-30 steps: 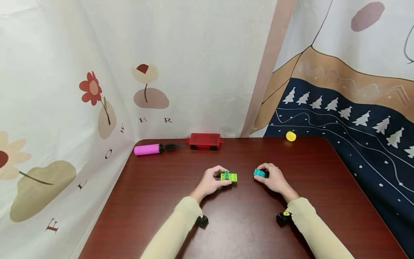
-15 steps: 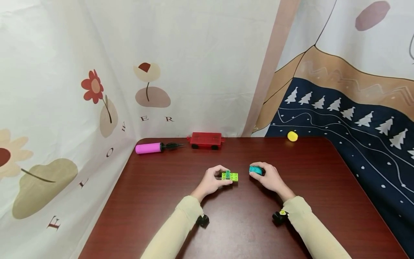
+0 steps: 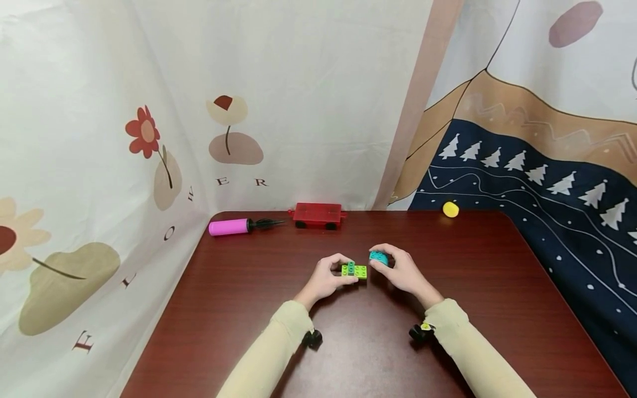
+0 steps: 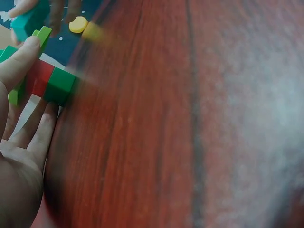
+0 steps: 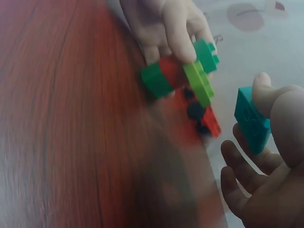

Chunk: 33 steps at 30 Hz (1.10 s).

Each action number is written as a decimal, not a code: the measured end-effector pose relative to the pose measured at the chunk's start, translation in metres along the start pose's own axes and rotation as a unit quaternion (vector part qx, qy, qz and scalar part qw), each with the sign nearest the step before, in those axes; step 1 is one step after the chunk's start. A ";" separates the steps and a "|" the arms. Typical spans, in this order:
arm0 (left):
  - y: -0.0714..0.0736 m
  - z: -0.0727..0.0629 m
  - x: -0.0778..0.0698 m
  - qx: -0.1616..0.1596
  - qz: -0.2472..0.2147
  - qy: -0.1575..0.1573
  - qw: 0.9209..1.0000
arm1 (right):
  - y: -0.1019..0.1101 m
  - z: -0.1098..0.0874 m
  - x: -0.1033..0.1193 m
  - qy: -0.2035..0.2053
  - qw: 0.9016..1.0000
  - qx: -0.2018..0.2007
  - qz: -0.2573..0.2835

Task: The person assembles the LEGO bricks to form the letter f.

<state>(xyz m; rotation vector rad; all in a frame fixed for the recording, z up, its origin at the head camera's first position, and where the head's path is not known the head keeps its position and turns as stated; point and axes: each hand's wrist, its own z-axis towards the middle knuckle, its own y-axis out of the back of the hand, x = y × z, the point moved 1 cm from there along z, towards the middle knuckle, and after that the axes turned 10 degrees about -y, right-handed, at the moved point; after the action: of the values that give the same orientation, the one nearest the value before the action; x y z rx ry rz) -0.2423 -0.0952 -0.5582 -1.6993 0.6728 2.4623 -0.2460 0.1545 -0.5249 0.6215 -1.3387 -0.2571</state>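
My left hand (image 3: 322,281) pinches a small stack of toy building bricks (image 3: 360,272) between thumb and fingers. In the left wrist view the stack shows a dark green brick (image 4: 61,85) at the bottom and a red brick (image 4: 40,76) above it. A lime green brick (image 5: 199,83) and a lighter green brick (image 5: 205,53) sit higher up, partly covered by the thumb in the right wrist view. Just right of the stack, my right hand (image 3: 405,272) holds a teal building brick (image 3: 378,257) by thumb and fingertips. A narrow gap parts this brick (image 5: 248,116) from the stack.
Along the back edge of the brown table (image 3: 368,342) lie a pink pump (image 3: 229,227) with a black nozzle and a red wheeled toy wagon (image 3: 317,214). A round yellow piece (image 3: 450,209) sits at the back right. Printed curtains (image 3: 308,99) hang behind the table.
My right hand has carried the teal brick leftward and slightly away from me, close to the stack. The left hand has kept its grip on the stack and hardly moved.
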 end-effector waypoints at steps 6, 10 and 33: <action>0.000 0.000 0.001 -0.004 -0.002 -0.007 1.000 | -0.013 0.001 0.014 0.030 0.999 0.005 0.019; -0.001 0.001 0.002 -0.009 -0.004 -0.008 1.000 | -0.023 0.002 0.022 0.043 0.999 0.013 0.021; -0.001 0.000 0.000 -0.008 -0.004 -0.014 1.000 | -0.035 0.010 0.031 0.087 0.996 0.010 -0.011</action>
<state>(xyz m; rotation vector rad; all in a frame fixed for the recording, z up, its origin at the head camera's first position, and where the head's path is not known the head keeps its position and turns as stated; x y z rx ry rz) -0.2420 -0.0947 -0.5585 -1.6662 0.6441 2.4871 -0.2428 0.1075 -0.5174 0.6615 -1.1693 -0.2033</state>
